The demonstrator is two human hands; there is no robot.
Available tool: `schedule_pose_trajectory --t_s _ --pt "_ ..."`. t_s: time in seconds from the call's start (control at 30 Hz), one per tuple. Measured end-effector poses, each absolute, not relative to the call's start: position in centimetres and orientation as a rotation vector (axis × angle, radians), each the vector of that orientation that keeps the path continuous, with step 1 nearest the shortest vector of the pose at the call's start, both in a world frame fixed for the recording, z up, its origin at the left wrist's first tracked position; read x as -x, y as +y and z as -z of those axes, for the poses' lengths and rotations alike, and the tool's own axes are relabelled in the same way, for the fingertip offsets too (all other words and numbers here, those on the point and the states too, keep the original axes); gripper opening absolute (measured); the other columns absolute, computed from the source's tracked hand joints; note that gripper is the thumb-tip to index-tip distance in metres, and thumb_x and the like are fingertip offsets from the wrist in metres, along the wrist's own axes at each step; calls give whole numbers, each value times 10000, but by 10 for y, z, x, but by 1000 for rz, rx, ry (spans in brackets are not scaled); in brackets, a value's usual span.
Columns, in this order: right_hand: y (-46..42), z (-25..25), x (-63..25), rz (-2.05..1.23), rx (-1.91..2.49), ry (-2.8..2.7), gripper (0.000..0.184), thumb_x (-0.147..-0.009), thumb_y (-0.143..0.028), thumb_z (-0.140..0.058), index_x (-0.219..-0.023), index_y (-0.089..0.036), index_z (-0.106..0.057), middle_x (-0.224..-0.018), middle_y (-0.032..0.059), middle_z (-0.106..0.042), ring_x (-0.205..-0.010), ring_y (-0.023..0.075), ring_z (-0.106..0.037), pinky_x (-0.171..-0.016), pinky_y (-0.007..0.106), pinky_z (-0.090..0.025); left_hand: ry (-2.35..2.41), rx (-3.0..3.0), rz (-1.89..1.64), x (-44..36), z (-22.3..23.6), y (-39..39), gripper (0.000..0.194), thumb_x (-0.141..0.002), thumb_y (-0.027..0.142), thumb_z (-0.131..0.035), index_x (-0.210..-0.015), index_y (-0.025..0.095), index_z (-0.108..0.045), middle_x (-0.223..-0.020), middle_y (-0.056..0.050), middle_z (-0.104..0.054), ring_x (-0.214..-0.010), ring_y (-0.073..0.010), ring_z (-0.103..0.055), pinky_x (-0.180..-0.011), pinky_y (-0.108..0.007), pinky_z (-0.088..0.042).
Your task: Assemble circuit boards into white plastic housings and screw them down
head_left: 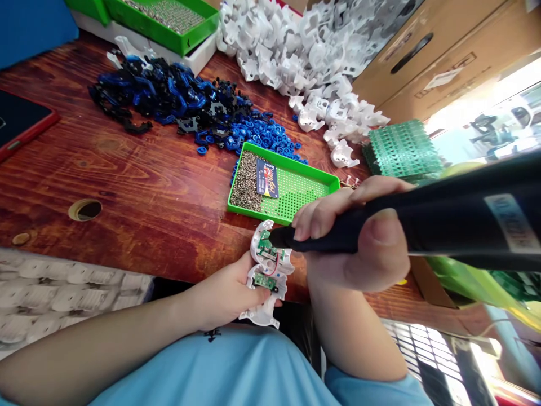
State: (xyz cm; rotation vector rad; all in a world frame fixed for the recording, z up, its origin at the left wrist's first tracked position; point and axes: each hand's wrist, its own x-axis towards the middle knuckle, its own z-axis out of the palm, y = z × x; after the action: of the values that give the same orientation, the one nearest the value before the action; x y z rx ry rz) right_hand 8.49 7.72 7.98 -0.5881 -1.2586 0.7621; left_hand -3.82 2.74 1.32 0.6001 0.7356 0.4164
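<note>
My left hand (230, 296) is closed around the lower part of a white plastic housing (262, 313) at the table's front edge. Green circuit boards (265, 281) and a red wire sit inside this housing. My right hand (355, 237) grips a black electric screwdriver (439, 211), held nearly level. Its tip points left and meets the upper part of the housing, though the exact contact point is hidden. Just beyond the housing lies a green tray (291, 208) with many small screws (245, 183) and a printed card (267, 178) in it.
Blue and black plastic parts (169, 93) are heaped behind the tray, with small blue rings (262, 132) beside them. White housings (296, 45) pile up at the back. A cardboard box (448, 51) and green mesh stack (403, 148) stand right; a red-edged device (25, 121) lies left.
</note>
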Motion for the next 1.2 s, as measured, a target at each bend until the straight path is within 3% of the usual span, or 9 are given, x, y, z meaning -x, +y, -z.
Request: schedule_pose_trajectory --t_s 0.47,0.8,0.97,1.2 --pt "81 -74 -93 -754 567 -1236 153 -773 -378 -589 -868 -258 -585 -438 -82 -478 -294 115 -420 -302 250 -385 725 -472 -426 37 -13 28 513 -682 132 -723 -1148 181 -515 -858 -29 -680 -740 -189 -669 -681 -294 -496" --pt "168 -66 -141 -393 642 -1097 145 -774 -304 -659 -847 -244 -548 -529 -88 -498 -357 76 -459 -303 180 -351 624 -453 -441 39 -13 31 409 -636 62 -681 -1027 151 -598 -843 -48 -693 -756 -186 -667 -669 -270 -482" --pt "192 -52 -151 -345 778 -1164 227 -778 -387 -641 -865 -243 -490 -547 -100 -450 -363 69 -459 -347 194 -371 598 -438 -442 41 -11 31 496 -598 50 -689 -1065 187 -598 -892 -34 -696 -837 -219 -677 -748 -306 -496" --pt "196 -45 -152 -372 788 -1141 216 -781 -373 -640 -864 -239 -494 -551 -101 -454 -350 65 -450 -322 184 -339 591 -454 -432 42 -10 32 518 -603 46 -683 -1094 184 -595 -877 -29 -697 -822 -202 -669 -710 -275 -489"
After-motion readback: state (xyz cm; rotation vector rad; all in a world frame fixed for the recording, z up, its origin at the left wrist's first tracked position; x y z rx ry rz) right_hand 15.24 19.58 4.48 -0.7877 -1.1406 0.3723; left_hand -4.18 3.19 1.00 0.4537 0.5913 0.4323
